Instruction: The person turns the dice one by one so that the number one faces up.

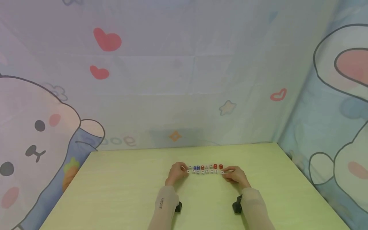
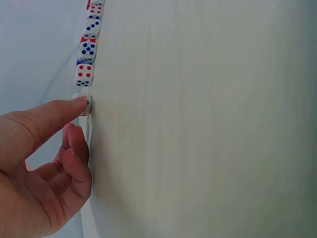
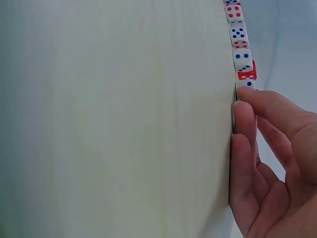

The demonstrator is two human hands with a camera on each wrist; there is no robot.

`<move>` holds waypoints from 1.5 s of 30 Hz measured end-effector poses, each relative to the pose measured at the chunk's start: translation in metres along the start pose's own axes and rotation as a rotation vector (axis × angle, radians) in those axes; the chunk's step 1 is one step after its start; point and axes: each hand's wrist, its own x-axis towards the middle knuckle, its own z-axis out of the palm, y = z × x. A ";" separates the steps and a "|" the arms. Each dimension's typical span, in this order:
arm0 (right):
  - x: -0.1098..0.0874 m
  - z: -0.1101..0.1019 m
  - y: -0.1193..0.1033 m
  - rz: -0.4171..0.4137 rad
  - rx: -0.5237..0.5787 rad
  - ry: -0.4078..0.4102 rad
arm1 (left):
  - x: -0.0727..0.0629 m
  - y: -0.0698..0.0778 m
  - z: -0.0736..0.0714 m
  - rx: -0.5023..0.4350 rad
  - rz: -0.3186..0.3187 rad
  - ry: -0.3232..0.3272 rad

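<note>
Two rows of small dice lie on the table between the hands. The front row holds several white dice (image 1: 203,172); behind it stand white, blue and red dice. At the left end of the front row, my left hand (image 1: 176,173) pinches a white die (image 2: 88,105), thumb on its near face and the other fingers curled below. A small gap parts it from the neighbouring die (image 2: 84,75). My right hand (image 1: 236,175) pinches the white die (image 3: 248,84) at the right end, its thumb partly covering it. A red die (image 3: 247,70) shows just behind.
The pale yellow-green table (image 1: 123,188) extends to both sides and in front of the rows. A printed cloth (image 1: 172,80) hangs along its back edge and sides. Black wrist devices (image 1: 237,206) sit at the inner sides of both sleeves.
</note>
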 end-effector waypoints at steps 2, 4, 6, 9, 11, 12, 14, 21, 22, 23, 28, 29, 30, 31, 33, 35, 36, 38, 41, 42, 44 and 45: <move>0.001 0.002 -0.001 0.006 -0.006 0.005 | -0.001 0.000 0.000 -0.003 0.000 -0.003; 0.001 0.003 -0.001 0.010 -0.014 0.008 | -0.001 0.001 0.000 -0.003 0.004 -0.003; 0.002 0.005 -0.002 0.014 -0.024 0.011 | -0.002 0.000 0.000 -0.001 0.006 0.000; 0.002 0.007 -0.003 0.020 -0.035 0.007 | -0.001 -0.001 0.001 -0.001 0.002 0.006; 0.002 0.007 -0.003 0.028 -0.037 0.002 | -0.001 -0.002 0.001 -0.003 0.001 0.011; 0.003 0.008 -0.003 0.035 -0.035 -0.002 | -0.002 -0.002 0.001 -0.005 -0.001 0.013; 0.004 0.009 -0.003 0.047 -0.030 -0.003 | -0.002 -0.003 0.002 -0.010 -0.002 0.018; 0.004 0.009 -0.004 0.054 -0.030 -0.003 | -0.003 -0.005 0.001 -0.041 0.002 0.032; 0.004 0.009 -0.005 0.053 -0.025 -0.001 | -0.003 -0.004 0.001 -0.047 0.002 0.033; 0.004 0.008 -0.006 0.051 -0.020 -0.001 | -0.003 -0.004 0.001 -0.053 0.003 0.035; 0.004 0.006 -0.007 0.047 0.023 -0.012 | -0.002 -0.003 0.000 -0.066 -0.004 0.039; 0.005 0.006 -0.007 0.049 0.032 -0.013 | -0.002 -0.003 -0.001 -0.070 -0.006 0.039; 0.005 0.005 -0.007 0.047 0.037 -0.014 | -0.002 -0.002 -0.001 -0.075 -0.007 0.038; 0.006 0.005 -0.007 0.047 0.044 -0.018 | -0.003 -0.001 -0.002 -0.081 -0.007 0.037; 0.006 0.004 -0.006 0.046 0.056 -0.017 | -0.003 -0.001 -0.004 -0.096 -0.005 0.039; 0.006 0.003 -0.005 0.042 0.066 -0.015 | -0.005 0.000 -0.006 -0.113 0.007 0.040; 0.005 0.003 -0.004 0.034 0.068 -0.017 | -0.006 0.001 -0.007 -0.125 0.009 0.039; 0.003 0.002 -0.003 0.023 0.074 -0.016 | -0.007 0.001 -0.009 -0.149 0.009 0.035; 0.000 -0.001 -0.001 0.008 0.069 -0.028 | -0.010 0.001 -0.012 -0.169 -0.001 0.031; -0.002 -0.002 -0.001 0.004 0.066 -0.033 | -0.010 0.000 -0.013 -0.169 -0.003 0.032; -0.004 -0.004 0.001 0.005 0.063 -0.045 | -0.012 0.000 -0.016 -0.165 -0.005 0.043; -0.006 -0.006 0.001 0.010 0.064 -0.048 | -0.012 0.000 -0.018 -0.159 -0.003 0.052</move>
